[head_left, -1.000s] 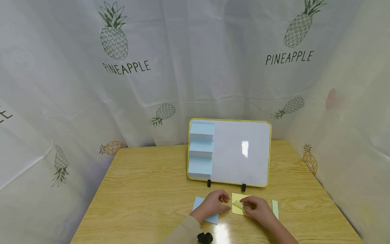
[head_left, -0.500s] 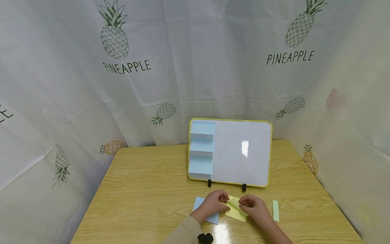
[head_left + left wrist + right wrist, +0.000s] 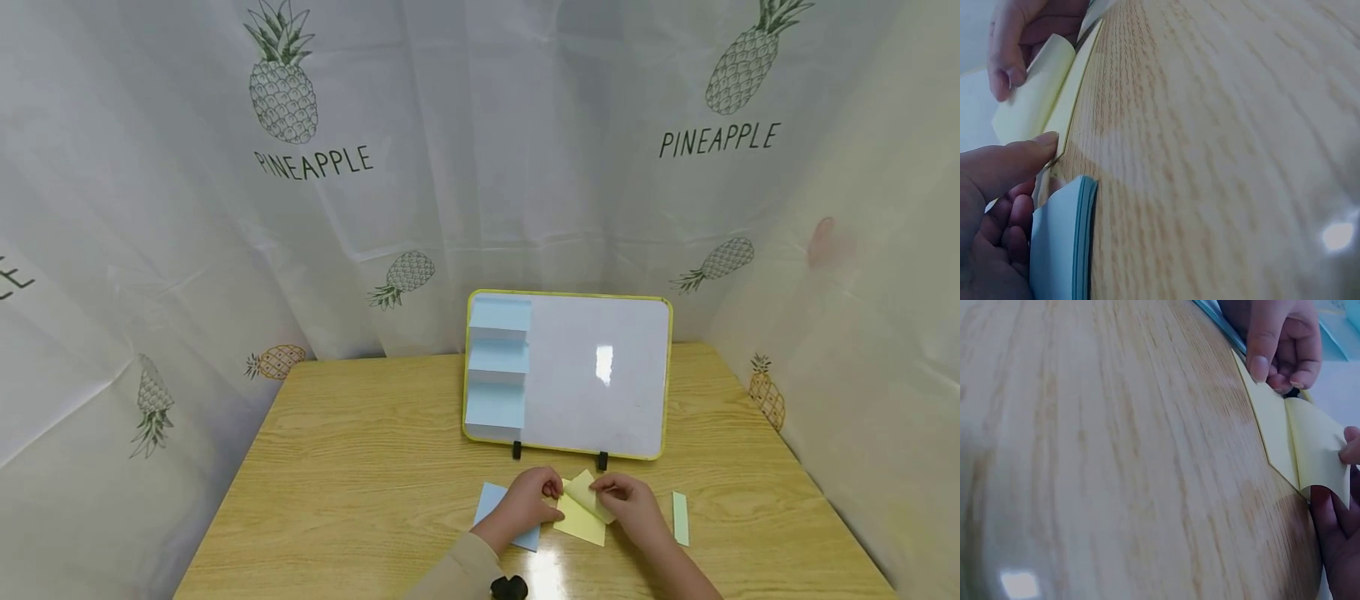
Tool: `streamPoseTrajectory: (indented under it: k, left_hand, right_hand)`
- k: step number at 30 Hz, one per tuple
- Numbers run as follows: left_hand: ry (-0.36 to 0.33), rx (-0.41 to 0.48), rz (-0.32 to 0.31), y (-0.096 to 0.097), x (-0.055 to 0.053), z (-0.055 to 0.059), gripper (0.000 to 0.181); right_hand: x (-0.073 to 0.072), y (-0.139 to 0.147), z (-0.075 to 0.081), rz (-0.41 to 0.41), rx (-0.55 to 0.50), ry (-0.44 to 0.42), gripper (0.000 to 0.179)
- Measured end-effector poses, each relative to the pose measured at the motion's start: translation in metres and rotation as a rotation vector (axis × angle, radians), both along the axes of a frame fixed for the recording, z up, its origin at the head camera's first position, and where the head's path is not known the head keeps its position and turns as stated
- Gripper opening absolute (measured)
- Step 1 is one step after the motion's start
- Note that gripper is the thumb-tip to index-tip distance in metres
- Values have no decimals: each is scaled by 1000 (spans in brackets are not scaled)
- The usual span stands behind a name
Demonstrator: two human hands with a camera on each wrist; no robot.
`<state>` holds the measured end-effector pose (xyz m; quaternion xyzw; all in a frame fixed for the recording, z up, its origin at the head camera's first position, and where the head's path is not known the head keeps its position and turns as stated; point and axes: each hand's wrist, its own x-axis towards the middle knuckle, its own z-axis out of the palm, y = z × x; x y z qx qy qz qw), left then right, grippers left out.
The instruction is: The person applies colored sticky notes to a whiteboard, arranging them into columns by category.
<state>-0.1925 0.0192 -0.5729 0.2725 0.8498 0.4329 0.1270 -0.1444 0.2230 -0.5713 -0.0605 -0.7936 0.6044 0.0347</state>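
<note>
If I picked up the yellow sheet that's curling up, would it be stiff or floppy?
Probably floppy: the sheet curves between the pad and the right grip. It's likely light too, because its edge looks paper-thin. It might also crease easily, since it bends back over the pad so readily.

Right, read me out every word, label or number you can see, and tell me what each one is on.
"PINEAPPLE": on the curtain, upper left, under a pineapple drawing.
"PINEAPPLE": same curtain, upper right.
"E": curtain's left edge; the rest is cut off.
I can make out no writing on the whiteboard, yellow pad or blue pad.
</note>
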Motion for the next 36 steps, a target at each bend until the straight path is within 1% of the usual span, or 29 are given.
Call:
streamPoseTrajectory:
  k: [3, 7, 9, 13, 15, 17, 20, 23, 26, 30, 36]
  left_hand:
    - [2, -23, -11, 0, 0, 0, 27]
    - [10, -45, -23, 1, -1, 0, 26]
    - [12, -56, -29, 1, -1, 1, 26]
    - [16, -85, -38, 2, -2, 2, 28]
    - [33, -105, -47, 2, -3, 1, 28]
    - [51, -122, -55, 3, -3, 1, 29]
    - [82, -144, -69, 3, -3, 0, 29]
    - [95, -153, -74, 3, -3, 0, 29]
    - [115, -151, -80, 3, -4, -1, 30]
    - [133, -149, -84, 3, -4, -2, 31]
    - [130, -148, -87, 1, -3, -2, 31]
  right_hand:
    - [-2, 2, -2, 18, 38, 16, 17]
    - [-4, 7, -2, 64, 70, 1, 16]
    - [-5, 9, -2, 99, 69, -1, 17]
    - [-8, 14, -4, 160, 50, 35, 29]
    - [-9, 17, -5, 166, 60, 48, 30]
    - [-11, 18, -5, 134, 81, 52, 28]
    - [-14, 18, -4, 59, 127, 18, 24]
    - [-16, 17, -3, -7, 127, -22, 23]
    - [-17, 17, -3, -39, 111, -39, 23]
    - [-17, 16, -3, -70, 103, -40, 23]
    - [-20, 14, -3, -120, 99, -38, 24]
